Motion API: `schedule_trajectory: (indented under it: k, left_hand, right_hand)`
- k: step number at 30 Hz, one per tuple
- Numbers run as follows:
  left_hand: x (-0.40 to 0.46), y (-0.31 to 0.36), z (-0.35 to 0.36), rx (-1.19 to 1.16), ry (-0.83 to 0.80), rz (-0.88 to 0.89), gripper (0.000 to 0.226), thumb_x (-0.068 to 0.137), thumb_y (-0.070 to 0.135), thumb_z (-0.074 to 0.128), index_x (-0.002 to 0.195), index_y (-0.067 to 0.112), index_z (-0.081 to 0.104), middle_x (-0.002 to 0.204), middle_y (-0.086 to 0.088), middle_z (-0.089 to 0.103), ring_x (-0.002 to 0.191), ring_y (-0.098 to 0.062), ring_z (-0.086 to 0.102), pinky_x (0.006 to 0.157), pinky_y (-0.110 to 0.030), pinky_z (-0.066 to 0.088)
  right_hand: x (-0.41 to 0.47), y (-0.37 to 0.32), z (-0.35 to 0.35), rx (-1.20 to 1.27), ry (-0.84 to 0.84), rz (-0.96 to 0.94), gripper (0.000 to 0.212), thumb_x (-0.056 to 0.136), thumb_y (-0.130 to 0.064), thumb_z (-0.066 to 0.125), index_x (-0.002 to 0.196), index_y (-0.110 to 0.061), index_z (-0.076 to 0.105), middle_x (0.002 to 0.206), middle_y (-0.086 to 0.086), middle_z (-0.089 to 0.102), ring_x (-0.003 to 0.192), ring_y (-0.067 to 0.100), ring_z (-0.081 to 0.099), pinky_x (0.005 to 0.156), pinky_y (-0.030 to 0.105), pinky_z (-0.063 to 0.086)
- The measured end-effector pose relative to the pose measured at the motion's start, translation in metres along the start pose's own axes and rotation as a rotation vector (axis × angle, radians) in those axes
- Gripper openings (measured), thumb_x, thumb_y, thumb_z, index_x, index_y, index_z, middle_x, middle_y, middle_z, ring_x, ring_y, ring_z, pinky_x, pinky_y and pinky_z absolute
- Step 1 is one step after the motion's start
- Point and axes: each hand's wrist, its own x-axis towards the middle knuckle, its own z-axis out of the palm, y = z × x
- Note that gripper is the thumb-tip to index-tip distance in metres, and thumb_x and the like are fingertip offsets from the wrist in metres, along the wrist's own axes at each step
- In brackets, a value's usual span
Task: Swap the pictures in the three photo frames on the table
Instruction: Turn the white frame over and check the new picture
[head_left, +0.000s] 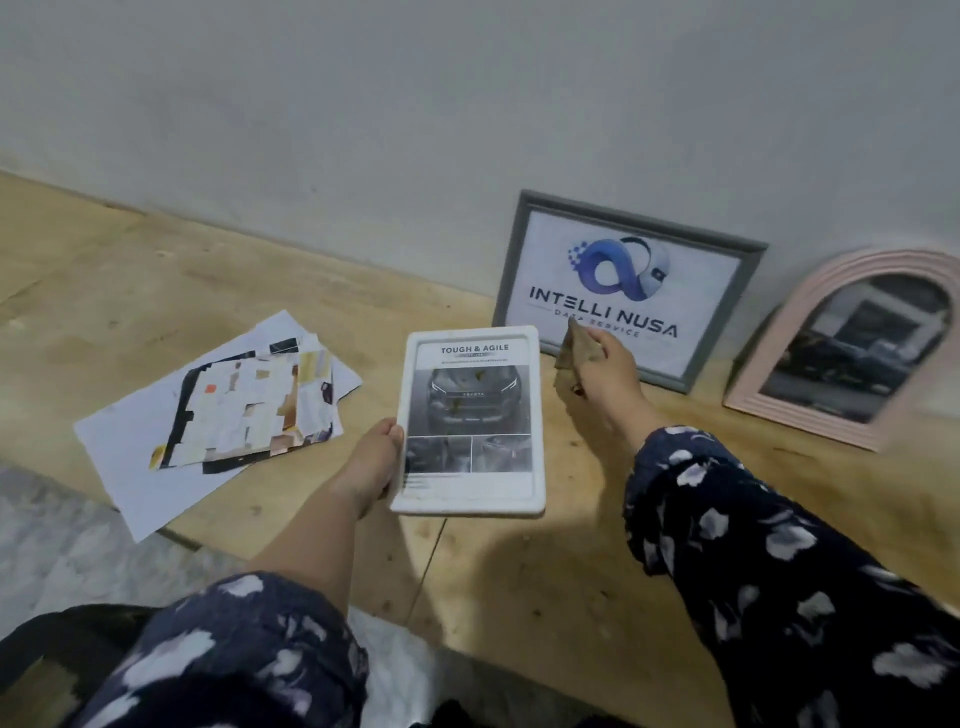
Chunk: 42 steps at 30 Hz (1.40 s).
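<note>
My left hand (375, 457) grips the left edge of a white rectangular photo frame (470, 420), held tilted above the table; it shows a car advert headed "TOUGH & AGILE". My right hand (602, 366) is closed on a crumpled brownish cloth (574, 349), just right of the white frame and in front of a grey frame (628, 286) with an "INTELLI NUSA" logo. That grey frame leans on the wall. A pink arched frame (852, 348) with a dark picture leans at the far right.
A loose pile of printed pictures and white sheets (228, 410) lies on the wooden table (545, 561) to the left. The pale wall (467, 104) runs along the table's far edge. A dark chair part (57, 649) sits at bottom left.
</note>
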Motion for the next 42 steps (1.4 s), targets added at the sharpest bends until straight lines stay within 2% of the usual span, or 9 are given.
schedule_trajectory:
  k: [5, 7, 14, 22, 26, 28, 31, 36, 42]
  left_hand:
    - [0.009, -0.001, 0.061, 0.041, -0.153, -0.006, 0.031, 0.09, 0.028, 0.029, 0.098, 0.018, 0.058, 0.111, -0.023, 0.061, 0.106, -0.04, 0.06, 0.095, -0.057, 0.047]
    - [-0.005, 0.011, 0.09, -0.009, -0.212, -0.056, 0.032, 0.085, 0.029, 0.033, 0.095, 0.017, 0.061, 0.107, -0.022, 0.066, 0.099, -0.039, 0.064, 0.091, -0.057, 0.051]
    - [-0.047, 0.032, 0.149, -0.057, -0.267, -0.161, 0.033, 0.102, 0.025, 0.032, 0.094, 0.01, 0.06, 0.085, -0.014, 0.066, 0.073, -0.029, 0.063, 0.074, -0.042, 0.053]
    - [-0.071, 0.044, 0.175, 0.039, -0.257, -0.112, 0.035, 0.101, 0.027, 0.029, 0.103, 0.01, 0.059, 0.088, -0.015, 0.069, 0.084, -0.032, 0.066, 0.09, -0.051, 0.051]
    - [-0.072, 0.041, 0.184, 0.101, -0.251, -0.116, 0.04, 0.097, 0.033, 0.027, 0.11, 0.011, 0.058, 0.103, -0.018, 0.07, 0.101, -0.037, 0.066, 0.091, -0.058, 0.051]
    - [-0.068, 0.041, 0.189, 0.141, -0.25, -0.114, 0.038, 0.097, 0.029, 0.026, 0.104, 0.009, 0.056, 0.109, -0.022, 0.067, 0.103, -0.038, 0.064, 0.092, -0.059, 0.049]
    - [-0.038, 0.034, 0.199, 0.16, -0.219, -0.083, 0.04, 0.086, 0.028, 0.028, 0.107, 0.007, 0.055, 0.127, -0.028, 0.056, 0.112, -0.044, 0.056, 0.096, -0.063, 0.041]
    - [-0.091, 0.06, 0.202, 0.013, -0.188, -0.12, 0.032, 0.102, 0.029, 0.029, 0.099, 0.011, 0.055, 0.099, -0.012, 0.061, 0.093, -0.03, 0.06, 0.095, -0.047, 0.05]
    - [-0.081, 0.059, 0.197, -0.015, -0.145, -0.134, 0.035, 0.102, 0.027, 0.026, 0.093, 0.01, 0.055, 0.09, -0.012, 0.061, 0.087, -0.03, 0.06, 0.093, -0.047, 0.05]
  right_hand:
    - [-0.011, 0.001, -0.068, -0.08, 0.002, -0.107, 0.043, 0.098, -0.002, 0.039, 0.135, -0.018, 0.053, 0.133, -0.006, 0.054, 0.116, 0.009, 0.05, 0.091, 0.016, 0.045]
    - [-0.02, 0.004, -0.097, -0.142, -0.014, -0.136, 0.053, 0.094, 0.007, 0.036, 0.136, -0.019, 0.052, 0.137, -0.005, 0.052, 0.122, 0.008, 0.046, 0.089, 0.005, 0.04]
    - [-0.042, -0.002, -0.158, -0.278, 0.018, -0.166, 0.055, 0.091, 0.01, 0.038, 0.131, -0.023, 0.058, 0.139, 0.002, 0.054, 0.128, 0.021, 0.048, 0.101, 0.019, 0.037]
    - [-0.062, 0.008, -0.2, -0.288, 0.04, -0.142, 0.048, 0.093, -0.001, 0.048, 0.136, -0.021, 0.053, 0.143, 0.003, 0.049, 0.133, 0.025, 0.044, 0.101, 0.022, 0.033]
    - [-0.067, 0.019, -0.21, -0.251, 0.072, -0.095, 0.052, 0.092, 0.001, 0.046, 0.134, -0.027, 0.055, 0.142, 0.001, 0.051, 0.128, 0.022, 0.048, 0.093, 0.018, 0.04]
    - [-0.071, 0.023, -0.214, -0.26, 0.108, -0.093, 0.054, 0.091, 0.003, 0.046, 0.133, -0.03, 0.056, 0.141, -0.001, 0.052, 0.115, 0.017, 0.055, 0.073, 0.009, 0.046]
    - [-0.076, 0.027, -0.217, -0.284, 0.167, -0.103, 0.054, 0.092, 0.002, 0.046, 0.133, -0.033, 0.054, 0.14, -0.002, 0.053, 0.106, 0.021, 0.061, 0.076, 0.023, 0.051]
    - [-0.083, 0.031, -0.211, -0.293, 0.128, -0.106, 0.059, 0.091, 0.005, 0.041, 0.134, -0.033, 0.054, 0.141, 0.002, 0.052, 0.087, 0.016, 0.059, 0.057, 0.012, 0.045]
    - [-0.089, 0.026, -0.209, -0.317, 0.094, -0.07, 0.064, 0.086, 0.011, 0.038, 0.13, -0.031, 0.058, 0.142, 0.003, 0.052, 0.088, 0.02, 0.058, 0.081, 0.036, 0.057]
